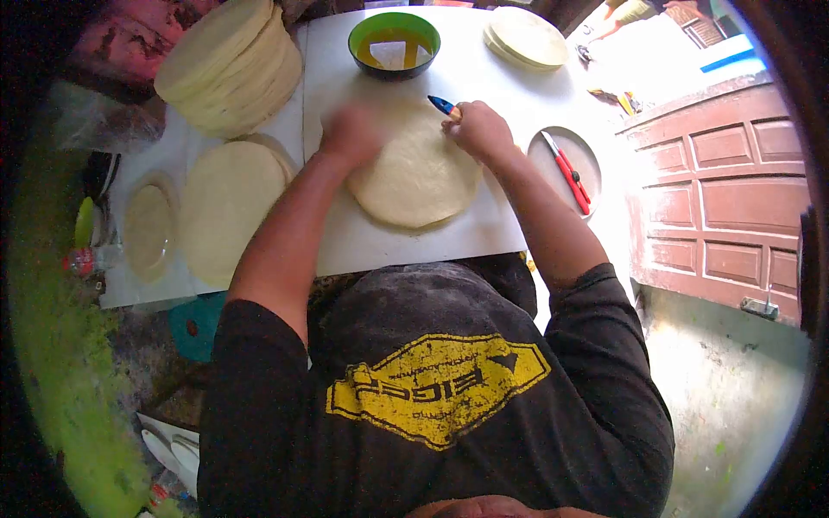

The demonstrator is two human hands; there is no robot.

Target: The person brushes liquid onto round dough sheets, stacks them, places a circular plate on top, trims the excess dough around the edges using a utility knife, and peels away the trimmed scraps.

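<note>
On the white counter (358,250), in front of the person's dark shirt (414,302), lay a pale round sheet (419,181), apparently dough, its edge slightly uneven and its surface smooth with faint ripples. It looked soft, pliable and fairly light, likely to stretch or tear if pinched at one spot; a flat hold from beneath, at opposite edges, would probably suit it best. The left hand (352,135) was blurred at the sheet's left side, so its finger state could not be told. The right hand (482,131), at the far right edge, pinched a slim tool (444,106) with a glossy blue end. To the right, a round tray (589,164) bore a red-handled knife (573,178). Farther off stood a green-lined bowl (393,72) of yellow liquid, a tall, thick-layered stack (229,73) at left and a lower stack (527,39) at right.
</note>
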